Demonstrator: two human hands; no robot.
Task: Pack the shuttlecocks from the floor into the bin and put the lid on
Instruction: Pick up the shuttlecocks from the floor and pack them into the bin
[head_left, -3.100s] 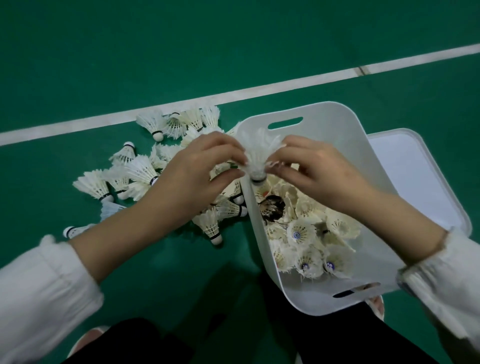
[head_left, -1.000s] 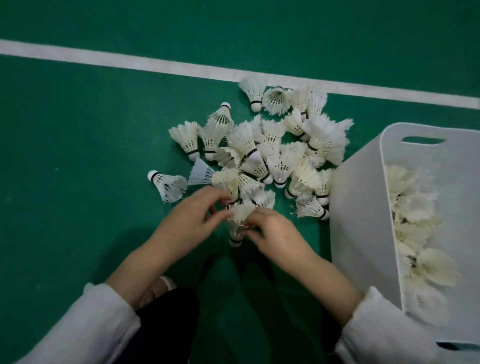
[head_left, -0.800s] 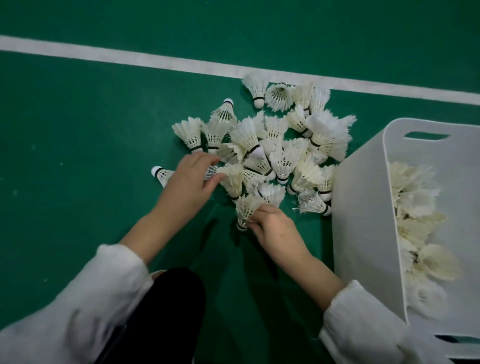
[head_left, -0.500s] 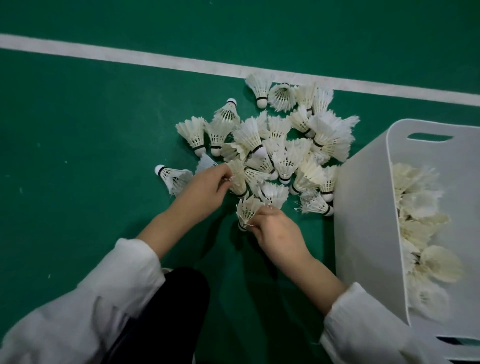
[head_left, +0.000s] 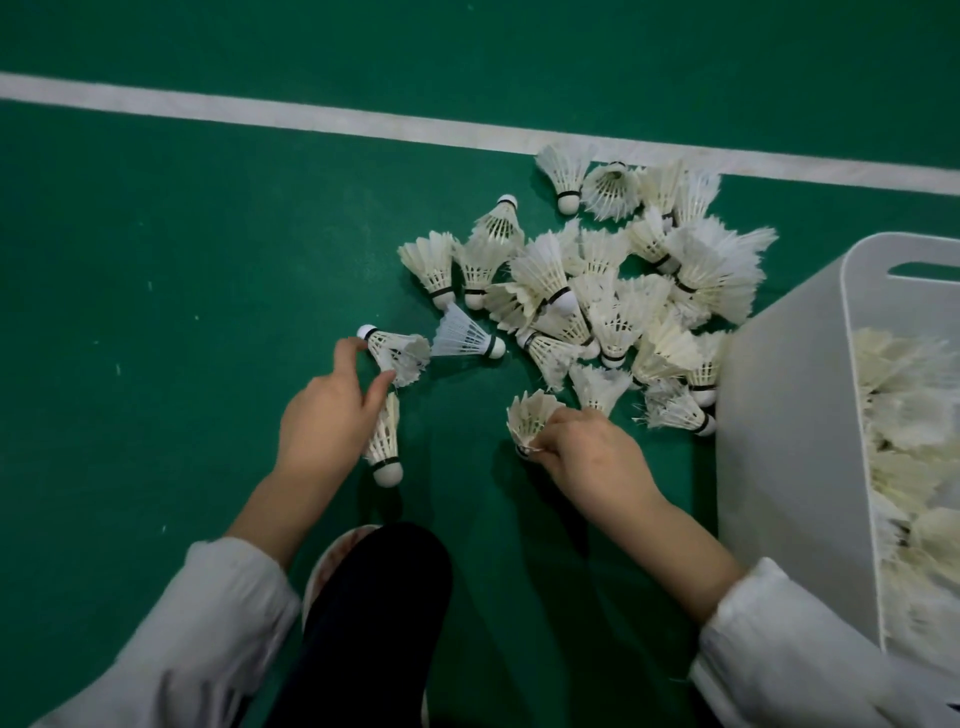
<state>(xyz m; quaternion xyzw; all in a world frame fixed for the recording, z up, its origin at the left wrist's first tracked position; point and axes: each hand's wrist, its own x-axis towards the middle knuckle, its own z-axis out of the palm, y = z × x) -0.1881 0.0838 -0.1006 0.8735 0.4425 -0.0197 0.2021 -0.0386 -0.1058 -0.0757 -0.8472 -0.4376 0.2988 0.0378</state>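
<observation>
Step in hand, by judgement: gathering, with loose shuttlecocks being collected off the green floor (head_left: 182, 312) for transfer to the bin. Left hand (head_left: 324, 421): palm down, low over the floor, forearm bare below a white sleeve (head_left: 208, 613). Its curled lower fingers appear to hold the tucked shuttlecock (head_left: 385, 441), cork toward the person. Thumb and forefinger are spread round the stray shuttlecock (head_left: 397, 351), which lies apart from the heap on its left side, cork pointing away; whether they already grip it cannot be told. Right hand (head_left: 592, 457): knuckles up, fingers curled, nipping the pinched shuttlecock (head_left: 531, 415) near its cork end, feather skirt facing up and left, at the near edge of the heap. Heap (head_left: 597, 301): many white shuttlecocks lying every way, between the white court line (head_left: 311, 111) and the hands, its right edge just beside the bin wall. Bin (head_left: 779, 441): white, handle slot in the far wall, standing at right; packed shuttlecocks (head_left: 914, 415) cover what shows of its inside. Lid: not in view. Progress, by judgement: part-way, with much left on the floor and the lid step not yet reached. Next move calls for closing the left thumb and forefinger on the stray one without losing the tucked one, then carrying both handfuls right, over the bin rim, and releasing. The feathers look light and likely to crush, so a soft grip near the cork suits.
</observation>
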